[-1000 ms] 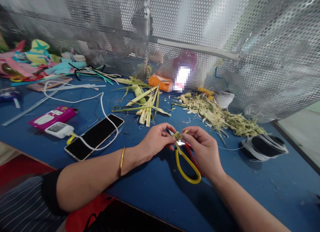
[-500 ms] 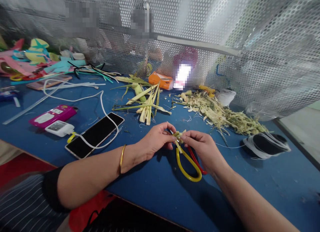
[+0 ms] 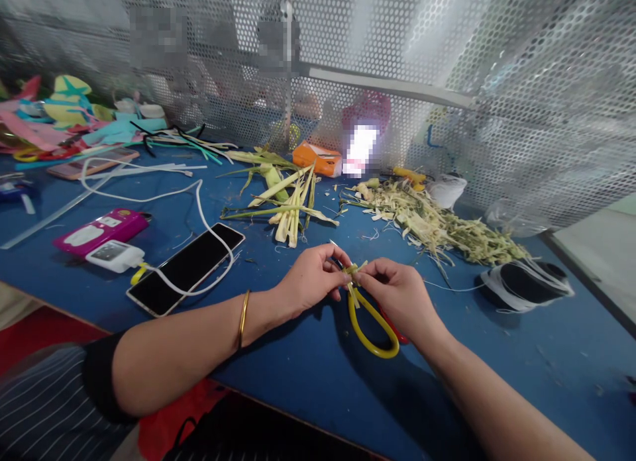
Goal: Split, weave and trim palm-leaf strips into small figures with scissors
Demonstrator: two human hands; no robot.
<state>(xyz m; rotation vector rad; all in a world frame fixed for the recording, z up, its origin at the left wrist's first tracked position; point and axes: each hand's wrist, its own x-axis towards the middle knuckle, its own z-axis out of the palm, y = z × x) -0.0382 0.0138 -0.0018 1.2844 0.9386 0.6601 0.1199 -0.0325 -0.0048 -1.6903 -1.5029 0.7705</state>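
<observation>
Between both hands is a small piece of pale green plant strips (image 3: pixel 354 273), folded or crossed, with loose ends hanging down. My left hand (image 3: pixel 318 275) pinches it from the left with thumb and fingers. My right hand (image 3: pixel 395 289) pinches its other side, close to the left fingertips. Just under the hands lie scissors (image 3: pixel 373 328) with one yellow and one red handle; their blades are mostly hidden by the hands. From the right hand a white thread (image 3: pixel 450 289) runs to a black spool (image 3: pixel 527 285) wound with white thread.
Pale leaf strips (image 3: pixel 295 206) lie beyond the hands, and a heap of shredded leaves (image 3: pixel 437 222) lies at back right. At left are a dark phone (image 3: pixel 186 269), a white cable and a magenta device (image 3: pixel 104 232). A perforated metal screen (image 3: pixel 377 44) closes the back.
Both hands stay together and the fingers have shifted slightly around the plant strips, whose ends now lie more crosswise. The view has moved a little.
</observation>
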